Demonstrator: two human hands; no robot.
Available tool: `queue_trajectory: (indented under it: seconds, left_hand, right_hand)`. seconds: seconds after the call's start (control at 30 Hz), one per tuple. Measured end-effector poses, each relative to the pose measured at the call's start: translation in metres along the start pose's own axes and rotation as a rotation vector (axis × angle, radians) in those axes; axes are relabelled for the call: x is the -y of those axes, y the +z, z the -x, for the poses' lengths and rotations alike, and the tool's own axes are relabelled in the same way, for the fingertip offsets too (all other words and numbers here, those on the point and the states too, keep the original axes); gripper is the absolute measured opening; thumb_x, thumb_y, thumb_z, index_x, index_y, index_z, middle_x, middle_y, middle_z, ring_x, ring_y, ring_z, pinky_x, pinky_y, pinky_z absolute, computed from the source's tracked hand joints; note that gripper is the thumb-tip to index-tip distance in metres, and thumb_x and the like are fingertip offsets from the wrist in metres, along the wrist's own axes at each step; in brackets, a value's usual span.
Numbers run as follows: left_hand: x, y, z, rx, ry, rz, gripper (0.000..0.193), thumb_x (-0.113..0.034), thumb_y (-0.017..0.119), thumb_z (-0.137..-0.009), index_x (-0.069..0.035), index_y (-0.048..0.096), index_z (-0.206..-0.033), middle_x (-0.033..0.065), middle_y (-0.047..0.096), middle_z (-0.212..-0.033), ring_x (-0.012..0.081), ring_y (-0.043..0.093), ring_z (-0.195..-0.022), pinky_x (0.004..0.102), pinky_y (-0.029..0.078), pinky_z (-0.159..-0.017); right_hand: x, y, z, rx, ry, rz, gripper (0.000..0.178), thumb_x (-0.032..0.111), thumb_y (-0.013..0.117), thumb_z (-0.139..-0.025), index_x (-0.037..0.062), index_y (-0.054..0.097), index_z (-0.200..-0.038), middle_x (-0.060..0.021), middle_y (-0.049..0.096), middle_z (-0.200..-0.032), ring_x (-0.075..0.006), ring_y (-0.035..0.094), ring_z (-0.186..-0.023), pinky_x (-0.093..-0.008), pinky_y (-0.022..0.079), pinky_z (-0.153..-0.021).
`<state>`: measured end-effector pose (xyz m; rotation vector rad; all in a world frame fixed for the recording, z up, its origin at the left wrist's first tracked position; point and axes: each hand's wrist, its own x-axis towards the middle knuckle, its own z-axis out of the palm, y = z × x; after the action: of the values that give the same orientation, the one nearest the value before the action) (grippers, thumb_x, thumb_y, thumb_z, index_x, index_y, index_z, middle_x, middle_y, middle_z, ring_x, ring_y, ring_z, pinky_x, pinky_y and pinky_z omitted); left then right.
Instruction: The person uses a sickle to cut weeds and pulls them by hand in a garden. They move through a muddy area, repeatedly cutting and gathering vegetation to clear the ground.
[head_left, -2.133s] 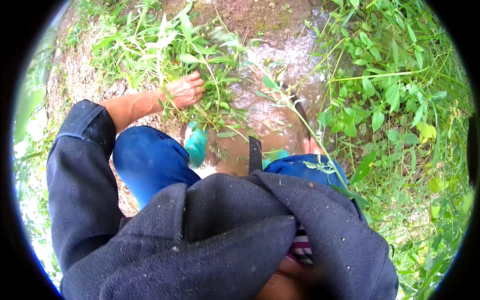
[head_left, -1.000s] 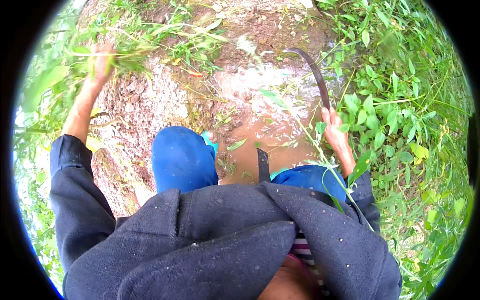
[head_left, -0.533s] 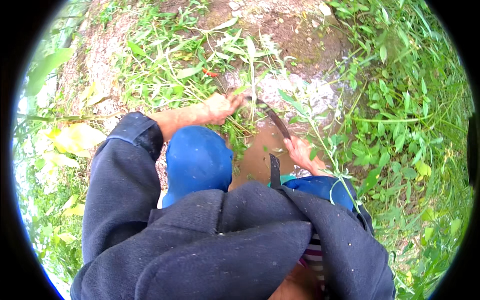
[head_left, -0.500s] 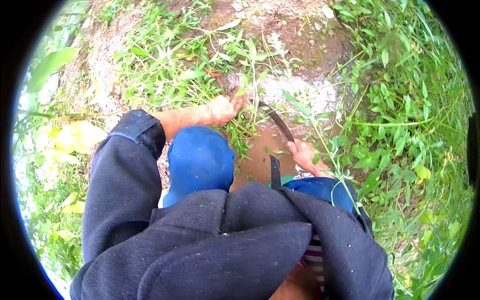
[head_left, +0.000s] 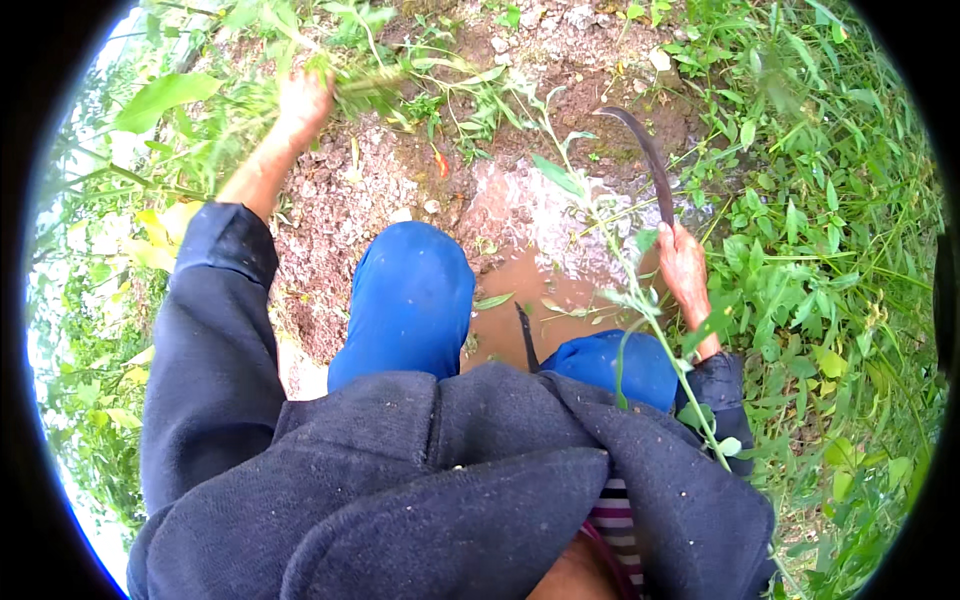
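Muddy weedy ground, left hand (head_left: 303,100) fingers clenched on cut weeds (head_left: 372,80), right hand (head_left: 684,268) gripping sickle (head_left: 648,160).

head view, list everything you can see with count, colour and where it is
sickle: one, dark curved blade, upper right, held in the right hand
bunch of cut weeds: one, green, top left, gripped in the left hand
puddle: one, muddy brown, centre, between the knees
bare ground: one patch, reddish brown and stony, upper centre
weeds and grass: many, green, right side and left edge
knees: two, blue trousers, centre
jacket: one, dark navy, lower half
left hand: one, raised top left, closed on the weeds
right hand: one, right of centre, closed on the sickle handle
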<state>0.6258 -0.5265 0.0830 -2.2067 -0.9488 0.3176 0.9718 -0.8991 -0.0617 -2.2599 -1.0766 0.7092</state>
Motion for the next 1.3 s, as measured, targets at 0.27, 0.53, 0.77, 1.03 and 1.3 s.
queue_trajectory:
  seconds: [0.27,0.53,0.77,1.03,1.3]
  left_hand:
    - [-0.171,-0.020,0.039,-0.512,0.375,0.047,0.016,-0.014,0.048,-0.065,-0.017,0.042,-0.051,-0.0001,0.040,-0.050,0.0177,0.044,-0.052,0.0320,0.036,-0.056]
    - [-0.148,-0.145,0.019,-0.034,0.492,-0.316,0.015,-0.021,0.046,-0.071,-0.013,0.056,-0.079,0.0069,0.051,-0.082,0.0218,0.045,-0.084,0.0429,0.029,-0.080]
    - [-0.020,-0.079,-0.033,-0.565,0.442,-0.036,0.039,-0.011,0.050,-0.064,-0.013,0.052,-0.103,0.0073,0.050,-0.097,0.0200,0.043,-0.101,0.0420,0.021,-0.096]
    - [0.254,0.105,-0.010,0.158,-0.421,-0.399,0.013,-0.024,0.054,-0.068,-0.018,0.060,-0.078,0.0033,0.052,-0.092,0.0181,0.041,-0.094,0.0356,0.031,-0.078]
    - [0.156,0.095,-0.126,0.023,0.048,0.179,0.009,-0.010,0.048,-0.062,-0.009,0.057,-0.064,0.0076,0.056,-0.071,0.0213,0.052,-0.078,0.0358,0.037,-0.069]
  right_hand:
    - [0.003,-0.013,-0.041,0.076,-0.050,0.305,0.037,0.032,0.032,-0.081,0.0028,0.055,-0.083,-0.0205,0.056,-0.081,-0.0375,0.053,-0.076,-0.0452,0.042,-0.069]
    - [0.030,-0.041,-0.040,0.103,-0.004,0.343,0.036,0.031,0.034,-0.080,0.0038,0.057,-0.087,-0.0191,0.056,-0.085,-0.0355,0.052,-0.083,-0.0434,0.042,-0.072]
    - [0.035,-0.054,-0.044,0.056,-0.062,0.404,0.037,0.032,0.034,-0.081,0.0025,0.056,-0.085,-0.0208,0.055,-0.085,-0.0357,0.052,-0.082,-0.0429,0.041,-0.072]
    - [0.119,-0.051,-0.070,0.106,-0.103,0.251,0.027,0.027,0.039,-0.080,0.0027,0.050,-0.086,-0.0221,0.054,-0.074,-0.0390,0.051,-0.075,-0.0461,0.039,-0.065]
    - [0.222,-0.059,-0.134,0.140,-0.099,0.152,0.031,0.017,0.043,-0.075,0.0039,0.045,-0.103,-0.0221,0.054,-0.082,-0.0353,0.052,-0.082,-0.0399,0.039,-0.072]
